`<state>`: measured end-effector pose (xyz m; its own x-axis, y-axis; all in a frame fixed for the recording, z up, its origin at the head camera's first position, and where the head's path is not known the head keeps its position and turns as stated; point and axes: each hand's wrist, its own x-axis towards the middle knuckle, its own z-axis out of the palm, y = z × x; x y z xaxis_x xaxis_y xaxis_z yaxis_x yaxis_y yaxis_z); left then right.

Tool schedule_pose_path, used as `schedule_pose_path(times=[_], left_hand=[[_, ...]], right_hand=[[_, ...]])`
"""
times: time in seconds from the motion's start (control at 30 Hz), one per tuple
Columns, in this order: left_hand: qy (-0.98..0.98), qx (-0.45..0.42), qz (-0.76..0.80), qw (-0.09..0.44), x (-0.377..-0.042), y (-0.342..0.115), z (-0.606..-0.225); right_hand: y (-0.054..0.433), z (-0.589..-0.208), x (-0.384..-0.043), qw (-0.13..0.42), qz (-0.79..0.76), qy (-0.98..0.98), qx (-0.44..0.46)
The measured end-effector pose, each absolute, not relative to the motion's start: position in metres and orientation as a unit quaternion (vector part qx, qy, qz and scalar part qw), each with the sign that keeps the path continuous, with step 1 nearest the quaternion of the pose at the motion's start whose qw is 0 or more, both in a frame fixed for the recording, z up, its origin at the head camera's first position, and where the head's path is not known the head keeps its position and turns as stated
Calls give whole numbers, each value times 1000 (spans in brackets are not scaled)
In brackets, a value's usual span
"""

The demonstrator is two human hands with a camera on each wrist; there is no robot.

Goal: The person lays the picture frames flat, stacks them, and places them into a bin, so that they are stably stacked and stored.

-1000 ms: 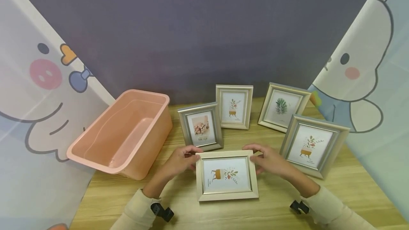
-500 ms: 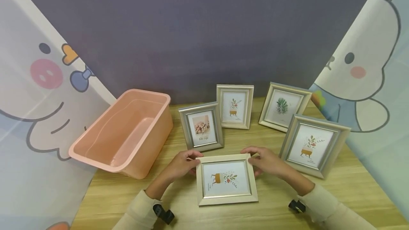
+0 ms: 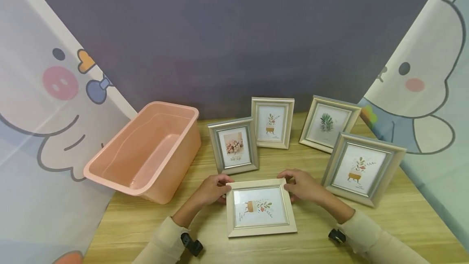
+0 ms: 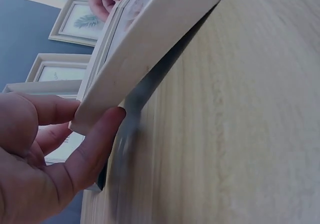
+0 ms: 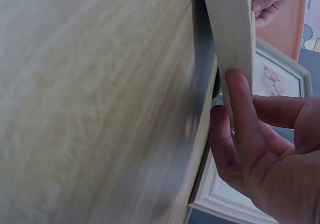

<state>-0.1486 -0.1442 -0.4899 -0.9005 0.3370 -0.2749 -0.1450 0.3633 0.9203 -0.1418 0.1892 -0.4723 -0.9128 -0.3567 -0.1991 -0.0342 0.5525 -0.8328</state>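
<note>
Head view, lower centre: a cream frame [image 3: 261, 207], print sideways, far edge raised off the table [image 3: 256, 251]. Left hand [image 3: 211, 190] pinches its upper-left corner, right hand [image 3: 303, 185] its upper-right; fingers closed to the frame's thickness. Caption too small to read. Right of centre: silver frame [image 3: 364, 169], caption illegible. Centre: rose frame [image 3: 233, 145], lettering partly legible, ending "style". Behind: plant frame [image 3: 272, 122] and, further right, leaf frame [image 3: 330, 123], captions illegible.

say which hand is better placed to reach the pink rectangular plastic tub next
Probably the left hand: it holds the cream rectangular picture frame by the side nearer the tub. The right hand grips the opposite side and would have to reach across. The left would need to let go first.
</note>
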Motion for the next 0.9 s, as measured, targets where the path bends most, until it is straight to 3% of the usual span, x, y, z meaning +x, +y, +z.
schedule_pose_path(times=[0.73, 0.9], left_hand=[[901, 123, 401, 112, -150, -143, -492], [901, 130, 397, 116, -151, -142, -493]], right_hand=[[184, -483, -149, 176, -445, 871, -113], [185, -485, -150, 183, -445, 870, -104]])
